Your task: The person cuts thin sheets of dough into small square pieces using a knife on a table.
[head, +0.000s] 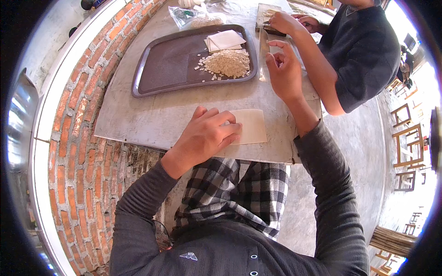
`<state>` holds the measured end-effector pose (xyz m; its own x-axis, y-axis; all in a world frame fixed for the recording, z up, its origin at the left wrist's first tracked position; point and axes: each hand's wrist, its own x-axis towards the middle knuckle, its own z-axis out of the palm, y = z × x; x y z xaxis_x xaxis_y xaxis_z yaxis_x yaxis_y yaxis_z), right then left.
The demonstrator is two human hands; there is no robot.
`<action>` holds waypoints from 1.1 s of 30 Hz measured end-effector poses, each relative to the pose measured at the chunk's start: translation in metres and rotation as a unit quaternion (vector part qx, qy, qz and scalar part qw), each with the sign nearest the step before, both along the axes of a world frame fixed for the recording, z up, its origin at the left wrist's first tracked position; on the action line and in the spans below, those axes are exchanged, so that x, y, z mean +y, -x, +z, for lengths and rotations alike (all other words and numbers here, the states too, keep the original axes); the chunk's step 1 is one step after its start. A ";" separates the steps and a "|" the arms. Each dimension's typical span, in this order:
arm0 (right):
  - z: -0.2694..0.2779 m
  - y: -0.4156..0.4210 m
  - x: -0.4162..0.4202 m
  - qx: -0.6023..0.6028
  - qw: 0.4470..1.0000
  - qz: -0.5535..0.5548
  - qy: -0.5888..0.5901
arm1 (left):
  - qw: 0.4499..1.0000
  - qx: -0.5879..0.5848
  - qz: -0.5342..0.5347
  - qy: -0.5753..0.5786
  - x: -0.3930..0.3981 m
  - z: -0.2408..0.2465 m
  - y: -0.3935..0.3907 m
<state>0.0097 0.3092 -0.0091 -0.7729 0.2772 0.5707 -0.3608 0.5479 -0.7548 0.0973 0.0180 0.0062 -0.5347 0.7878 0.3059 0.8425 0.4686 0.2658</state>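
My left hand [209,134] rests with bent fingers on the left part of a pale, thin rectangular sheet [253,126] near the table's front edge. My right hand [284,69] is raised at the right, its thumb and index finger apart, with nothing seen between them. Just left of it, a long flat metal blade or ruler [263,51] lies on the table. A dark plastic tray [162,65] stands beyond my hands. On the tray's right side are a pile of small pale square pieces [228,63] and a stack of pale sheets [226,39].
A co-worker's hands [286,23] work over a small board [260,17] at the back right, close to my right hand. Clear plastic bags with pale pieces [206,21] lie behind the tray. A brick wall [83,114] runs along the left of the table.
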 end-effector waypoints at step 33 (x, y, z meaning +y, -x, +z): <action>-0.006 0.007 0.006 0.006 1.000 -0.022 0.009 | 0.964 0.154 -0.167 -0.136 -0.037 -0.049 -0.069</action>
<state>0.0023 0.3157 -0.0147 -0.7534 0.3205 0.5741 -0.3451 0.5505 -0.7602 0.1664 -0.0193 -0.0428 -0.1159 0.7681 0.6298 0.9929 0.1063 0.0531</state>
